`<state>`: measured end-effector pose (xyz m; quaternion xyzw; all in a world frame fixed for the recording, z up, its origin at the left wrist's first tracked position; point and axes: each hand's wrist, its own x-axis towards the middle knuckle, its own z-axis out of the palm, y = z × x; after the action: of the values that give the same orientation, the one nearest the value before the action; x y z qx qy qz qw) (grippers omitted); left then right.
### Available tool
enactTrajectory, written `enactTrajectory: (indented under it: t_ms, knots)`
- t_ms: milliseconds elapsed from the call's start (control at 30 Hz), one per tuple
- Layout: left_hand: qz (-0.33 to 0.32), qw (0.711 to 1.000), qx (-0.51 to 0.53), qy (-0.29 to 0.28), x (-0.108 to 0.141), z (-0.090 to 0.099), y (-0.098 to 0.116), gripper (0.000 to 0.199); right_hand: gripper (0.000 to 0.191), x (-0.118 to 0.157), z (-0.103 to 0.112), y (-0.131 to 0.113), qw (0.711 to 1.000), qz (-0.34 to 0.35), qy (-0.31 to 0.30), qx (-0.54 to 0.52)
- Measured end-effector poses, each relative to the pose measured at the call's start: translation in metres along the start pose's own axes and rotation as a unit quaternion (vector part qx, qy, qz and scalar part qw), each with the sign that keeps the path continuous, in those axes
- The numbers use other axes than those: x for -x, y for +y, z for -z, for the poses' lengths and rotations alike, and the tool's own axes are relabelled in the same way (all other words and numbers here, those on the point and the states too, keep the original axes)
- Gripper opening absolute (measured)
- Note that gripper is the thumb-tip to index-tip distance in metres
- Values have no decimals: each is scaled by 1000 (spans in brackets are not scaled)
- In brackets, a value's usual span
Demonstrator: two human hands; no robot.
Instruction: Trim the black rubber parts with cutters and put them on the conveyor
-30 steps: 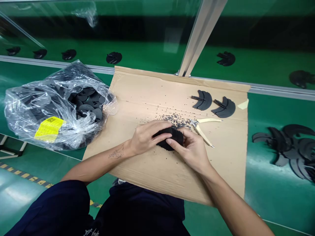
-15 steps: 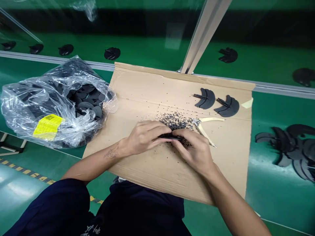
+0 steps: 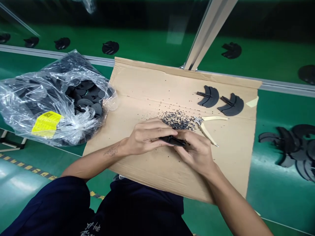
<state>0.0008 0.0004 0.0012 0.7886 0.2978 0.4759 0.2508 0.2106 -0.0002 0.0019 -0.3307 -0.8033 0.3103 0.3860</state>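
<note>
The black molded piece (image 3: 172, 141) is turned edge-on right now, so it reads as a thin, slightly tilted dark strip with a matte finish. Rubber or plastic, can't really tell from here. It sits between the person's 2 hands, over the lower middle of the cardboard sheet (image 3: 137, 85). Both hands are clamped on it: the left hand (image 3: 147, 137) has its fingers closed over the left end, and the right hand (image 3: 195, 152) pinches the right end, so the hands almost meet.

1 second back it showed a much broader face bunched between the hands, so it's been rotated since then.

Just above the hands there's a patch of black crumbs (image 3: 177, 120) on the cardboard, and right beside it are cream-handled side cutters (image 3: 205, 127). Toward the sheet's top right corner lie 2 similar black pieces (image 3: 209, 96) (image 3: 232, 105), side by side. Off the sheet's left edge, a clear plastic bag (image 3: 29, 98) with a yellow label (image 3: 46, 124) holds lots of black pieces, and a loose heap of black pieces (image 3: 292, 147) sits off the right edge on the green surface.
</note>
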Motion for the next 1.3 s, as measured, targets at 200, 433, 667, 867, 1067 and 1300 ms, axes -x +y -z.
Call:
enactTrajectory:
  t_ms: [200,433,667,867,1067,1300]
  knots:
    - [6,1000,-6,-2,-1,1,4,19,15,2,0,1,999,29,-13,28]
    - [21,1000,9,-5,-4,4,7,15,9,2,1,0,999,24,-22,8]
    - [28,999,21,-8,-5,0,5,23,12,1,0,0,999,3,-11,-33]
    - [51,998,34,4,-1,-2,4,25,21,-5,14,1,999,-20,-38,-14]
    - [58,998,13,37,-2,2,1,24,60,-4,60,27,955,-75,-142,248]
    - [15,999,-13,50,-4,5,-2,13,45,1,79,44,930,-96,-133,329]
